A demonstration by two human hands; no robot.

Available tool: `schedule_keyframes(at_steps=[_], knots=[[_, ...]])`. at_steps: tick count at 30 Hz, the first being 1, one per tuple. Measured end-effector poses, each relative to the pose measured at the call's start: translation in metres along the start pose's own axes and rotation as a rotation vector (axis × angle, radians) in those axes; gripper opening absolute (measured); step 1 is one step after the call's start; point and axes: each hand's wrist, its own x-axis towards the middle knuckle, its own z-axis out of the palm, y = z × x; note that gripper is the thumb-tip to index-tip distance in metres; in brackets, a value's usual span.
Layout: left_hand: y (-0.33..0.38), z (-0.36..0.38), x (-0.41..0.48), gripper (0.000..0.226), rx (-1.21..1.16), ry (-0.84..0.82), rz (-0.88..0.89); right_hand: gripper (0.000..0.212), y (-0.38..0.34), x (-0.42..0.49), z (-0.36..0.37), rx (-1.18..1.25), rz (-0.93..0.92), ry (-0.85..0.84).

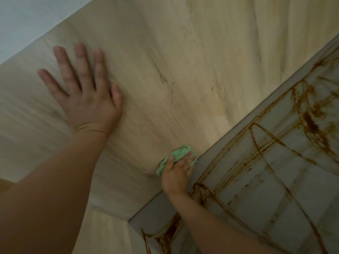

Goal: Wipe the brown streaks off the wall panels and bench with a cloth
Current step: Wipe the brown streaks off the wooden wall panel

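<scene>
A light wood-grain wall panel (183,70) fills most of the view. My left hand (86,92) lies flat on it with fingers spread. My right hand (177,173) presses a crumpled green cloth (178,155) against the panel's lower part, right beside the edge where it meets the bench. The fingers lie over the cloth and cover part of it. The pale grey bench (275,180) at the lower right carries brown streaks (310,121) in crossing lines and blotches.
More brown streaks (165,235) run down the bench's corner at the bottom middle. A white wall (27,19) shows at the top left beyond the panel's edge. Thin dark grain lines (161,77) mark the panel's middle.
</scene>
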Motion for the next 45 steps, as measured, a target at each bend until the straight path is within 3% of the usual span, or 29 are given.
schedule_keyframes(at_steps=[3, 5, 7, 11, 14, 17, 20, 24, 26, 28, 30, 33, 35, 36, 39, 41, 43, 45], knots=[[0.001, 0.000, 0.000, 0.070, -0.002, -0.003, 0.012, 0.074, -0.006, 0.018, -0.039, -0.300, 0.034, 0.100], [-0.001, -0.001, 0.000, 0.070, -0.008, -0.003, 0.010, 0.069, -0.002, 0.026, -0.057, -0.397, 0.015, 0.202], [-0.001, -0.001, -0.001, 0.070, -0.013, -0.003, 0.009, 0.068, 0.003, 0.031, -0.071, -0.441, 0.032, 0.187], [-0.001, -0.003, -0.001, 0.071, -0.017, -0.006, 0.008, 0.068, 0.004, 0.044, -0.062, -0.089, 0.044, 0.075], [-0.001, -0.002, -0.002, 0.073, -0.008, -0.005, 0.007, 0.059, -0.010, 0.049, -0.072, 0.260, -0.011, 0.227], [0.001, -0.003, 0.000, 0.073, 0.004, 0.002, 0.009, 0.053, -0.028, 0.067, -0.101, 0.304, -0.088, 0.377], [0.001, -0.003, -0.001, 0.072, 0.012, 0.000, 0.014, 0.051, -0.034, 0.085, -0.103, 0.283, 0.042, 0.448], [0.000, -0.004, 0.000, 0.072, 0.003, 0.007, 0.011, 0.058, -0.027, 0.023, -0.027, 0.198, 0.370, 0.192], [-0.001, -0.005, 0.000, 0.071, 0.005, 0.003, 0.009, 0.059, -0.015, -0.015, 0.006, 0.200, 0.288, 0.018], [0.000, -0.004, 0.000, 0.071, 0.012, 0.003, 0.010, 0.060, -0.008, -0.012, 0.009, 0.151, 0.288, 0.012], [0.000, -0.004, -0.001, 0.071, 0.012, 0.006, 0.014, 0.053, -0.018, 0.015, -0.017, 0.221, 0.322, 0.119], [0.000, -0.001, -0.002, 0.071, 0.005, 0.017, 0.016, 0.036, -0.045, 0.052, -0.068, 0.268, 0.247, 0.367], [-0.001, -0.002, -0.001, 0.071, 0.001, 0.024, 0.013, 0.038, -0.074, 0.048, -0.067, 0.293, 0.159, 0.408], [-0.001, -0.002, -0.001, 0.071, -0.004, 0.024, 0.014, 0.037, -0.092, 0.033, -0.056, 0.285, 0.029, 0.407], [-0.002, -0.003, -0.001, 0.070, -0.006, 0.021, 0.016, 0.034, -0.135, -0.018, -0.018, 0.135, -0.728, 0.364], [-0.002, -0.003, -0.001, 0.070, -0.001, 0.018, 0.030, 0.035, -0.133, -0.016, -0.015, -0.044, -1.095, 0.319], [-0.003, 0.001, -0.001, 0.070, 0.006, 0.024, 0.035, 0.035, -0.112, 0.015, -0.027, -0.161, -1.167, 0.367], [-0.004, 0.003, -0.001, 0.070, 0.013, 0.029, 0.024, 0.032, -0.080, 0.037, -0.045, -0.194, -0.883, 0.424]])
